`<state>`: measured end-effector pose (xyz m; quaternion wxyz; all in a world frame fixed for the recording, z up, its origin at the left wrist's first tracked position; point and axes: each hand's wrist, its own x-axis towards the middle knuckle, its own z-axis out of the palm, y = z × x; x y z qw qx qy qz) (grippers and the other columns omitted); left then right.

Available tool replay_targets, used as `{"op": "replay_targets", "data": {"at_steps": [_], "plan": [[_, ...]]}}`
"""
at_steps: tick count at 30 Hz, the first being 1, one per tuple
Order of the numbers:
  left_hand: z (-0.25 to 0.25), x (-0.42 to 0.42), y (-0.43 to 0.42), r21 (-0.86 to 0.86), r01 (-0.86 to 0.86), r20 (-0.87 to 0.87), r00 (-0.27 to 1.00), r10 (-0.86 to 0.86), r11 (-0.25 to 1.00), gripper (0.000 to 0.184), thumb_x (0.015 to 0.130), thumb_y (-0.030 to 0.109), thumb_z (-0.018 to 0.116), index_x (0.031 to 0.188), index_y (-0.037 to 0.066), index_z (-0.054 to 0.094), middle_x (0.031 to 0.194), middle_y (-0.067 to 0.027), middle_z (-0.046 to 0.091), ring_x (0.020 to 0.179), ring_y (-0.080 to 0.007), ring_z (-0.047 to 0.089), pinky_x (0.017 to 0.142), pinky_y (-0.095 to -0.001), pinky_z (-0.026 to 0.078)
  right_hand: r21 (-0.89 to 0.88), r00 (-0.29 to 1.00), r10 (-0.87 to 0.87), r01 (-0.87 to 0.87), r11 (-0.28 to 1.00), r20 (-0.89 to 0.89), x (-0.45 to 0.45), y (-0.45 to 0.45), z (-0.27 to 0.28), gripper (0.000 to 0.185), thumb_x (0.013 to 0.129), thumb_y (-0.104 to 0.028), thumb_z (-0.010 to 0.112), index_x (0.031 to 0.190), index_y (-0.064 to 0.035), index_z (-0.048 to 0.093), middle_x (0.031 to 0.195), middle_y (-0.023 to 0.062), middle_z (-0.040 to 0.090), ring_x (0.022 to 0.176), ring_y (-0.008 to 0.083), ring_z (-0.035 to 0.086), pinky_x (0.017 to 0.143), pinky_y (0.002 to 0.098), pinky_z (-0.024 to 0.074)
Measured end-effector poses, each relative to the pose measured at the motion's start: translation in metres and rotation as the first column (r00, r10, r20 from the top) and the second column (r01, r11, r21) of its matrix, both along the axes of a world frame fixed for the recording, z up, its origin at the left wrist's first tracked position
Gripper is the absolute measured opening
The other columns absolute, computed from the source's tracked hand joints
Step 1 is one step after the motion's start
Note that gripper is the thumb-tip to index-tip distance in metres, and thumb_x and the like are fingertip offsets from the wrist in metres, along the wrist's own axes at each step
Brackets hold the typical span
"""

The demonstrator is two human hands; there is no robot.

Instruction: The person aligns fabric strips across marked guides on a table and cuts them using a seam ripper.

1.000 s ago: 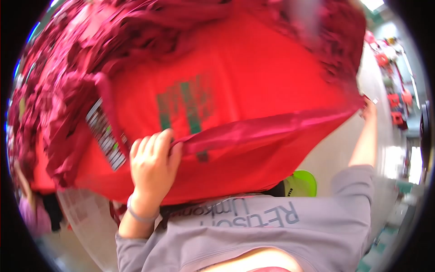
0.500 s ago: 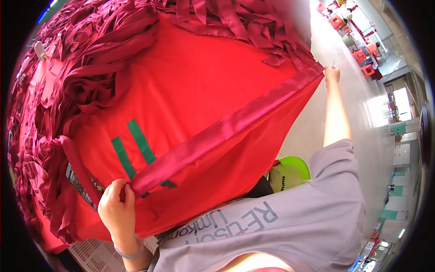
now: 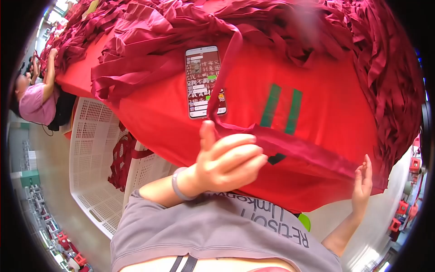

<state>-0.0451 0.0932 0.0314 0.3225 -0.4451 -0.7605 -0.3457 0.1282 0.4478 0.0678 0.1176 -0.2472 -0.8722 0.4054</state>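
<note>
A long dark-red fabric strip (image 3: 301, 152) lies slantwise across a bright red cloth cover (image 3: 167, 136). My left hand (image 3: 231, 158), with a grey wristband, is over the strip's left part, thumb raised and fingers loosely apart. My right hand (image 3: 361, 183) is by the strip's right end, fingers stretched upward; whether it touches the strip is unclear. Two green tape bars (image 3: 293, 111) mark the cover beyond the strip. A phone (image 3: 195, 86) with a lit screen lies on the cover, and a narrow loop of strip (image 3: 232, 52) passes over its right side.
Heaps of dark-red strips (image 3: 145, 38) pile along the far side and right of the cover. At the left stands a white perforated basket (image 3: 93, 149) with red strips (image 3: 121, 158) inside. Another person in a pink top (image 3: 38, 102) works at the far left.
My view has swung left, showing the phone, basket and other person. The strip, earlier pulled taut between both hands, now lies lower and looser. My left hand has opened from its pinch.
</note>
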Motion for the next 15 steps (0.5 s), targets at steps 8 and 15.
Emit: {"op": "replay_targets", "data": {"at_steps": [8,15], "plan": [[0.007,-0.003,-0.033,-0.04,-0.036,0.011,0.999,0.036,0.999,0.02,0.066,0.002,0.063,0.084,0.009,0.068,0.086,-0.003,0.061,0.078,-0.0207,0.057,0.083,-0.0403,0.046,-0.243,0.979,-0.083,0.035,0.969,-0.188,-0.03,-0.084,-0.006,0.04,0.091,0.005,0.048,0.13,0.0003,0.046,0.092,0.0011,0.053,0.074,0.0057,0.049,0.064,0.017,0.043],[0.002,0.006,0.024,-0.486,0.07,0.272,0.959,0.075,0.871,0.041,0.08,0.022,0.065,0.118,0.007,0.06,0.126,-0.0096,0.054,0.114,-0.0252,0.051,0.096,-0.0396,0.039,0.26,0.951,0.277,-0.236,0.936,-0.135,-0.071,-0.176,-0.009,0.045,0.081,-0.005,0.066,0.123,-0.0016,0.05,0.088,0.015,0.066,0.068,0.0294,0.067,0.055,0.0354,0.0521]]}}
